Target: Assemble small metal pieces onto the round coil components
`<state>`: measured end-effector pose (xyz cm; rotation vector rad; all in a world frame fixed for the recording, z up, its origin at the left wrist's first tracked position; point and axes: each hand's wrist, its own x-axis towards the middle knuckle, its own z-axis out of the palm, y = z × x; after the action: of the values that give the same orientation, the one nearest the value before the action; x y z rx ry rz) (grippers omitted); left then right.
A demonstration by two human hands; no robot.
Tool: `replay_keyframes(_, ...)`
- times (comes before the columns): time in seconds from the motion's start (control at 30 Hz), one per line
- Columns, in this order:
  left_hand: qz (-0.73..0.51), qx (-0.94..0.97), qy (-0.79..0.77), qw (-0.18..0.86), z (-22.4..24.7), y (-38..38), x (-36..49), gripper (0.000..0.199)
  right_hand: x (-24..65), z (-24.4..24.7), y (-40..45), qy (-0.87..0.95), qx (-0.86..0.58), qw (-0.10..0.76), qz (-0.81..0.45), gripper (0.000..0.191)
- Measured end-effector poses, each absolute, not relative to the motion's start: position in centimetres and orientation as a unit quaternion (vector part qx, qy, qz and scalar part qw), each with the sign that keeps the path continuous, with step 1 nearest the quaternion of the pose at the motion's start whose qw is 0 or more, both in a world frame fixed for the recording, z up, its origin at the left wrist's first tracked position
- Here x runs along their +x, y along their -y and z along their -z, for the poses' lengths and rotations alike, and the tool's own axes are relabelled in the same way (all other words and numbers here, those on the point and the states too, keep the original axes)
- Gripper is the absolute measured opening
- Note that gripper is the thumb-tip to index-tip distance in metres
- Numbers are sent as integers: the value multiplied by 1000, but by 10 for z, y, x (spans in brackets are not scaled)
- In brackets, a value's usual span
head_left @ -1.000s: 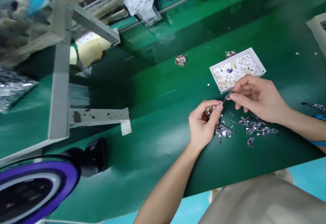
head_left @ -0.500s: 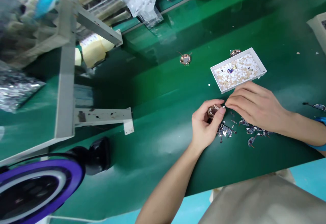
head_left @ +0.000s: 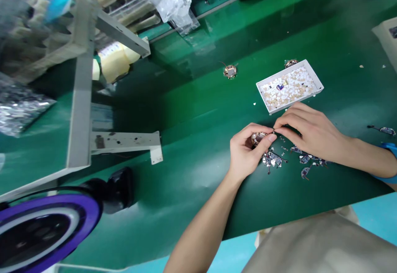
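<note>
A round copper-coloured casing (head_left: 257, 139) sits in my left hand (head_left: 245, 151), with thumb and fingers curled round it. My right hand (head_left: 307, 130) pinches something tiny at the left hand's fingertips; it is too small to name. Just beyond the hands lies a white tray (head_left: 264, 101) filled with small white and beige pieces. Below and between the hands, small circuit boards (head_left: 272, 159) with wires lie in loose piles on the green table (head_left: 186, 173). Another round casing (head_left: 230, 71) rests farther back, and one more (head_left: 291, 63) is partly behind the tray.
A grey metal frame (head_left: 81, 111) stands at the left, with a purple-rimmed round device (head_left: 89, 219) in front. Plastic bags (head_left: 173, 6) lie at the back. A single board (head_left: 387, 130) lies at the far right, below a pale container (head_left: 386, 37).
My left hand has shifted slightly left with the casing. The fingers of my right hand have drawn into a tighter pinch, and the white bit at their tips shows less.
</note>
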<state>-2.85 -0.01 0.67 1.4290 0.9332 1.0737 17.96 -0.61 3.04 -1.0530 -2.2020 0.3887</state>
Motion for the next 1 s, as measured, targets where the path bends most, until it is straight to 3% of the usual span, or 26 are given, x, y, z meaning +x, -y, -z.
replay_keyframes(0.7,-345,641,-436,529,-14,4,-29,10,182,-35,5,889,-369,243,-120,20)
replay_keyframes(0.9,-445,503,-475,569,-16,-2,-10,40,198,-42,-12,728,-549,382,-150,11)
replay_keyframes(1.0,-484,492,-464,556,-12,-3,-7,34,200,-45,-14,699,-554,423,-159,10)
